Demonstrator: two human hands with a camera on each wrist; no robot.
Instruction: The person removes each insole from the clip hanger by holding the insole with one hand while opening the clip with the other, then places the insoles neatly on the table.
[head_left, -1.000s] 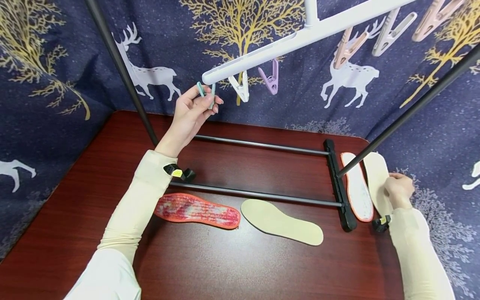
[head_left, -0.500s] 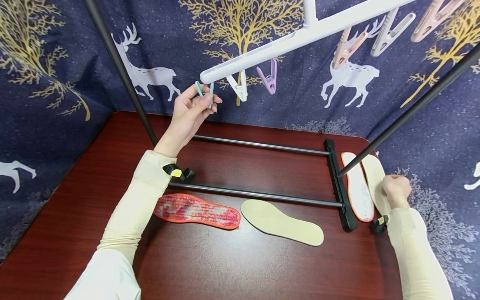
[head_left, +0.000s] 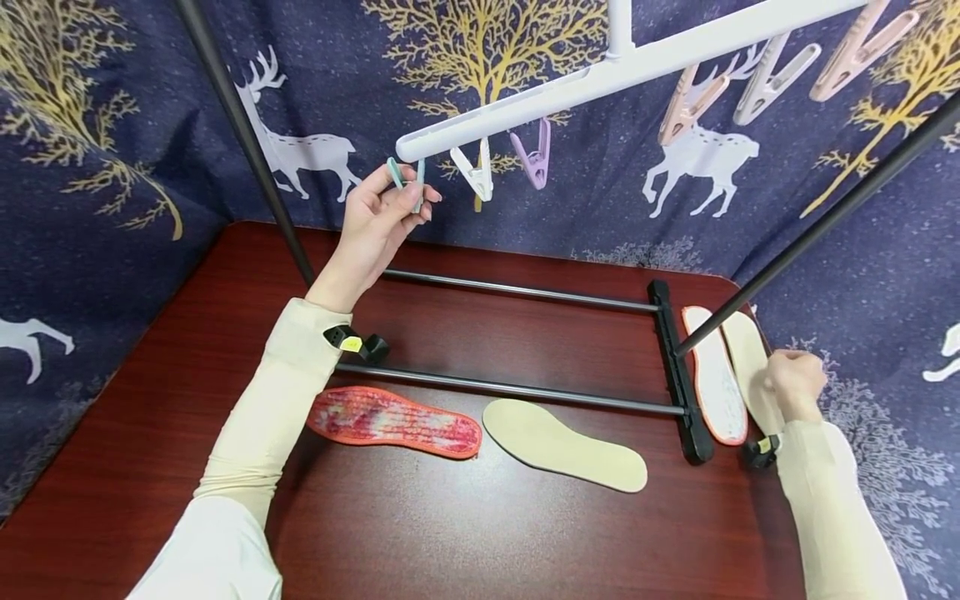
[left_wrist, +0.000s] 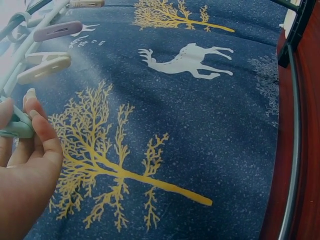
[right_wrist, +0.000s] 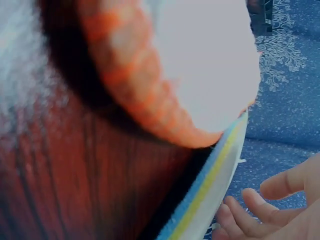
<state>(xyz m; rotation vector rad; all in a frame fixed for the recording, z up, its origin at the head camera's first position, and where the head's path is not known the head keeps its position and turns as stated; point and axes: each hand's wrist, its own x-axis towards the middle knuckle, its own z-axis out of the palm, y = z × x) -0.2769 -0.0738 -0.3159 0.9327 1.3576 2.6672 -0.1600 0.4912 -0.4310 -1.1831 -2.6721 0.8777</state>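
Observation:
My left hand point(head_left: 382, 212) pinches a teal clothespin point(head_left: 417, 187) between thumb and fingers, just below the left end of a white hanger bar point(head_left: 525, 108). The left wrist view shows the same clothespin point(left_wrist: 19, 127) at its left edge. At the table's right edge, my right hand point(head_left: 797, 383) is beside a beige insole point(head_left: 750, 358). In the right wrist view, the loosely curled fingers point(right_wrist: 260, 215) lie right at the rim of this insole point(right_wrist: 227, 165), with blue and yellow layers along its side. A white insole with orange trim point(head_left: 716, 375) lies next to it.
White point(head_left: 477, 173) and purple point(head_left: 535, 157) clothespins hang from the bar, with several more on its right. A black stand base point(head_left: 678, 375) with metal rods crosses the table point(head_left: 420, 533). In front lie a red patterned insole point(head_left: 397, 421) and another beige insole point(head_left: 562, 446).
The hanger bar's left end and the teal clothespin have shifted slightly left and up, with my left hand. The beige insole at my right hand has shifted slightly, its far end nearer me.

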